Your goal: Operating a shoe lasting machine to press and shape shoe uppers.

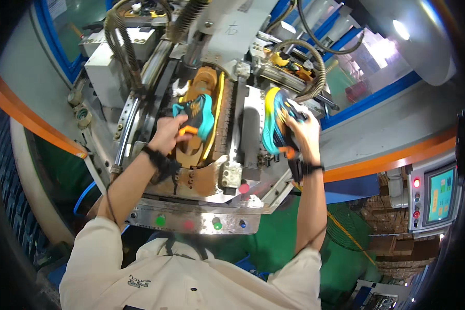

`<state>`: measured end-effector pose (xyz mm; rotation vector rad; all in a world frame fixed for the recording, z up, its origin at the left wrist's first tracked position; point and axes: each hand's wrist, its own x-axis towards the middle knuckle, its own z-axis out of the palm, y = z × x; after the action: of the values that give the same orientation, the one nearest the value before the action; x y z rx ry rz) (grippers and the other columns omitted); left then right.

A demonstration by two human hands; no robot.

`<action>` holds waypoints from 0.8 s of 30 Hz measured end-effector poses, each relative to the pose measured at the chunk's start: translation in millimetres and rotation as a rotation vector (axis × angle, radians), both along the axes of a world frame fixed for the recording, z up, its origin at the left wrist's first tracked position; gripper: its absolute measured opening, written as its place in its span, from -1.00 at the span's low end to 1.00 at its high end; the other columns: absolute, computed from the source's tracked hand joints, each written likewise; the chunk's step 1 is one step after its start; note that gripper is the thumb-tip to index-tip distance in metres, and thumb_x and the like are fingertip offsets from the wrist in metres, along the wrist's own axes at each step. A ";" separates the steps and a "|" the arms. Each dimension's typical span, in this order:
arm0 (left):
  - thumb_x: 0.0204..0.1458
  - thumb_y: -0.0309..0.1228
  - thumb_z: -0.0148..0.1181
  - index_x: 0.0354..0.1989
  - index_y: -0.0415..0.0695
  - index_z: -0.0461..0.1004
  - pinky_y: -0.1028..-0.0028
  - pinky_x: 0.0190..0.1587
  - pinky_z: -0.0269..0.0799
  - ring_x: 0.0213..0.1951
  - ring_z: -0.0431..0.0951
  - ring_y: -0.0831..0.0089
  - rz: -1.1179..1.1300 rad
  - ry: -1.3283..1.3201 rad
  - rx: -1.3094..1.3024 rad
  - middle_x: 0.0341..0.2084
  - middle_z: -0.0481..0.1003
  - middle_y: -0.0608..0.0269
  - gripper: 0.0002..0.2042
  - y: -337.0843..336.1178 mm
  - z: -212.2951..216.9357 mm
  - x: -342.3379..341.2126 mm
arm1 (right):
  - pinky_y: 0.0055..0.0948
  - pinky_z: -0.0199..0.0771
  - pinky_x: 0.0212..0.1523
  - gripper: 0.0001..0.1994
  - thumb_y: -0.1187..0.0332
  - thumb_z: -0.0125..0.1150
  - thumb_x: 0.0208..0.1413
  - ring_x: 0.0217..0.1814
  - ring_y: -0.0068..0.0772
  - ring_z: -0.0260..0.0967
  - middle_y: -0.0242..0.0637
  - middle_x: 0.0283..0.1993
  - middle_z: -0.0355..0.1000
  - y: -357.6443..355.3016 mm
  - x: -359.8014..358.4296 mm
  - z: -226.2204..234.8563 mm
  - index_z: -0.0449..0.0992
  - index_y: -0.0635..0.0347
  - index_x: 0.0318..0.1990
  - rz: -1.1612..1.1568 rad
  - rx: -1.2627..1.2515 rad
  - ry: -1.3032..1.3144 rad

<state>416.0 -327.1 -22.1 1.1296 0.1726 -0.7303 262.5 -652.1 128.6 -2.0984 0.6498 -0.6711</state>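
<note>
While the left hand (166, 133) closes its fingers around the heel of a teal shoe (195, 114) seated in the brown mould (196, 150) of the press (201, 191), the right hand (304, 132) grips a 2nd shoe (275, 124) held up beside the machine. Both shoes look light and soft in the upper, stiffer at the sole, so heel or sole seems the surest hold. Fingertips and the 2nd shoe's toe are hidden.

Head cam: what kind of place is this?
Likely a shoe factory floor: each hand, left hand and right hand, holds a teal shoe at a pressing machine with push buttons, beside a control panel.
</note>
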 end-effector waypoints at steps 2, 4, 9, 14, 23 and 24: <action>0.12 -0.40 0.23 -0.13 -0.26 0.56 0.37 -0.18 0.60 -0.21 0.62 0.39 -0.076 -0.170 -0.039 -0.27 0.58 0.19 -0.79 56.9 27.1 -51.7 | -0.34 0.53 -0.23 -0.52 0.16 0.45 -0.25 -0.30 -0.21 0.57 -0.05 -0.36 0.59 7.7 66.6 -3.2 0.58 0.38 -0.22 0.051 -0.411 0.384; 0.08 -0.45 0.22 -0.15 -0.28 0.55 0.52 -0.20 0.48 -0.26 0.54 0.56 -0.014 -0.104 0.104 -0.33 0.54 0.28 -0.80 110.8 53.3 -97.1 | -0.24 0.55 -0.08 -0.40 0.06 0.48 -0.35 -0.13 0.00 0.59 0.16 -0.24 0.58 40.6 141.8 -27.8 0.60 0.46 -0.24 0.223 -0.189 0.584; 0.02 -0.52 0.13 -0.09 -0.34 0.49 0.57 -0.14 0.42 -0.24 0.50 0.57 0.106 -0.299 0.317 -0.27 0.54 0.29 -0.72 240.7 119.0 -216.9 | -0.23 0.59 0.03 -0.50 0.20 0.39 -0.18 0.02 -0.05 0.58 0.05 -0.04 0.58 127.2 233.9 -127.5 0.57 0.38 -0.09 0.145 -0.332 0.606; 0.14 -0.43 0.16 -0.15 -0.31 0.48 0.65 -0.19 0.39 -0.30 0.48 0.69 0.582 -0.197 0.458 -0.30 0.53 0.34 -0.80 291.8 122.9 -326.0 | -0.11 0.65 -0.14 -0.53 0.27 0.32 -0.04 -0.15 0.01 0.62 0.06 -0.16 0.57 170.8 263.7 -208.9 0.30 0.25 -0.01 -0.091 -0.430 0.492; 0.18 -0.39 0.15 -0.16 -0.35 0.51 0.48 -0.25 0.57 -0.31 0.58 0.51 1.111 0.059 0.617 -0.31 0.55 0.23 -0.76 287.9 62.2 -462.0 | -0.17 0.45 0.06 -0.73 0.51 0.18 0.07 0.01 0.00 0.48 -0.07 -0.09 0.53 273.2 60.5 -148.0 0.50 0.30 -0.04 0.732 -0.214 -0.013; 0.17 -0.38 0.16 -0.13 -0.38 0.51 0.51 -0.24 0.57 -0.30 0.58 0.49 1.148 0.012 0.458 -0.30 0.55 0.22 -0.73 285.0 57.4 -472.9 | -0.20 0.45 0.02 -0.79 0.51 0.19 0.08 -0.04 -0.03 0.48 -0.12 -0.15 0.53 301.7 16.3 -158.0 0.52 0.27 -0.10 0.884 -0.126 -0.043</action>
<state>-57.0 -42.1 35.3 1.2194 0.9414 0.3515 278.8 -350.4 -29.3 -2.1898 -0.3691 -0.2440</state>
